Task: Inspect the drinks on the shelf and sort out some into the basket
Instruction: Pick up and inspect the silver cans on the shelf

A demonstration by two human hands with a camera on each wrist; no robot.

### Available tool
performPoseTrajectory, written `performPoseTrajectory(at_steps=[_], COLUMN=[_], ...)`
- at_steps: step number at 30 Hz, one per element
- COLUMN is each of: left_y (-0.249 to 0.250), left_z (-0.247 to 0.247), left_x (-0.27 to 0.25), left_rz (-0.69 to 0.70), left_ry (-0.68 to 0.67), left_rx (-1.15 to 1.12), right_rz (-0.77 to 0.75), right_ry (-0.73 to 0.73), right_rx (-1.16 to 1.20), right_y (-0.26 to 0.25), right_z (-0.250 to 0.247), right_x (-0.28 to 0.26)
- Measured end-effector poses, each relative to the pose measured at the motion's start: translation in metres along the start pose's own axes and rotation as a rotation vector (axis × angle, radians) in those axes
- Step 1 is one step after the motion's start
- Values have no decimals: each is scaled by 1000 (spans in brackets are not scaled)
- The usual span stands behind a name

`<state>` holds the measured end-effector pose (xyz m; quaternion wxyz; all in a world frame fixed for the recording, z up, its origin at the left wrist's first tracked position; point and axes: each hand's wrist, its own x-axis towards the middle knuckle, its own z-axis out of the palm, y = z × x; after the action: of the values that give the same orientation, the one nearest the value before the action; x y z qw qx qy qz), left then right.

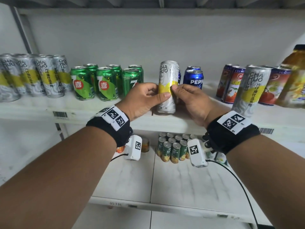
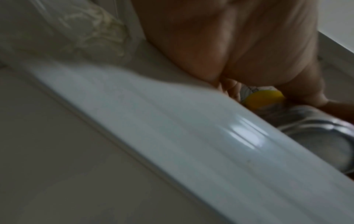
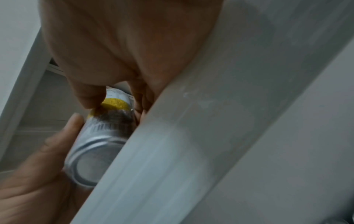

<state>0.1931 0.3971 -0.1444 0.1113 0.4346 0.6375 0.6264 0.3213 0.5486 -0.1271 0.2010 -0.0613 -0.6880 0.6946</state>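
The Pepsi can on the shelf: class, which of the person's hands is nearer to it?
Right. The right hand grips the tall silver can just left of the Pepsi can; the left hand grips that can's far side.

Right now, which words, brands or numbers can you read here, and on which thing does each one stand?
"CHA HUO": tall silver-and-yellow can gripped by left hand and right hand.
"CHA HUO LI": lone silver can on the right.
"PEPSI", partly cut off: blue can.
"7" with "喜": green cans.
Shelf barcode, red cans: too small.
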Motion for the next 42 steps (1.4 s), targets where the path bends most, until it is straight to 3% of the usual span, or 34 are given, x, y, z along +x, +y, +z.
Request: performPoseTrajectory(at_steps=[8, 16, 20, 26, 31, 35, 42], left_y=[-6, -1, 0, 0, 0, 0, 3], left_z=[-4, -4, -5, -4, -6, -7, 0], left_x=[3, 2, 2, 1, 1, 1, -1], left_rz=[25, -8, -32, -41, -17, -11, -34], left_ry=[18, 63, 73, -28, -2, -6, -47], left_rx=[71, 23, 13, -25, -81, -58, 17], right_rz=[-39, -113, -153, -156, -159, -147, -126], right_ry=[-35, -233, -216, -191, -182, -244, -204], right_rx=[-82, -78, -191, -284, -286, -352, -374], right_y=[1, 9, 8, 8, 7, 5, 3], right_z=[-4, -11, -12, -12, -12, -8, -3], right_x=[-2, 2, 1, 1, 1, -2, -6])
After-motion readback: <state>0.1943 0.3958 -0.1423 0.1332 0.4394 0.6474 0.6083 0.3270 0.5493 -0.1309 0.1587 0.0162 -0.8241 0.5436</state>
